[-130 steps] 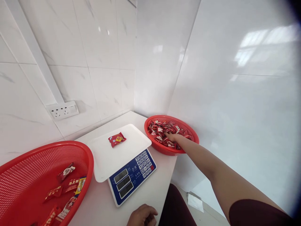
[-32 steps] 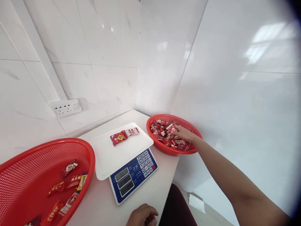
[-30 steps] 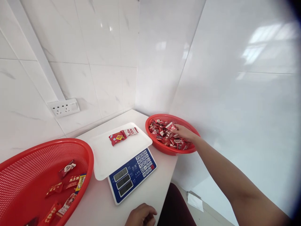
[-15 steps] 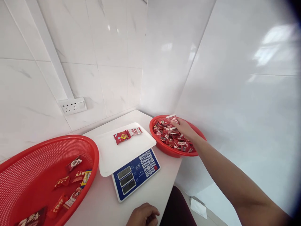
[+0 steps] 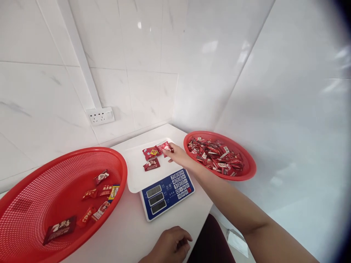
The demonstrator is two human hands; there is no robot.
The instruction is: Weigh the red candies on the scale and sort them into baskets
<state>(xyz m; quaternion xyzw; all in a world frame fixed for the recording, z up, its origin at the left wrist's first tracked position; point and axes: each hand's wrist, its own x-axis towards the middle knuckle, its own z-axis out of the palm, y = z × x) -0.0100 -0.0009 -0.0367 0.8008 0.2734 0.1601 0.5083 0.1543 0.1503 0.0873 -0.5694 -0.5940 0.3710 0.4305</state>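
My right hand (image 5: 175, 152) is over the white scale tray (image 5: 137, 179), its fingers closed on a red candy packet (image 5: 165, 147). Left of that packet lies a red packet with a yellow patch (image 5: 152, 152), and a dark red packet (image 5: 151, 164) rests just in front. The blue and white scale (image 5: 167, 195) has digits on its displays, too faint to read surely. My left hand (image 5: 174, 243) is near the table's front edge, fingers loosely curled and apart, holding nothing.
At the left stands a large red basket (image 5: 63, 155) with several packets inside. Another red basket (image 5: 248, 160), heaped with red packets, is at the right against the wall. A socket (image 5: 101, 115) is on the tiled wall.
My right hand has moved left from the right basket to the scale tray with a packet. A dark red packet now lies on the tray. The view has shifted slightly.
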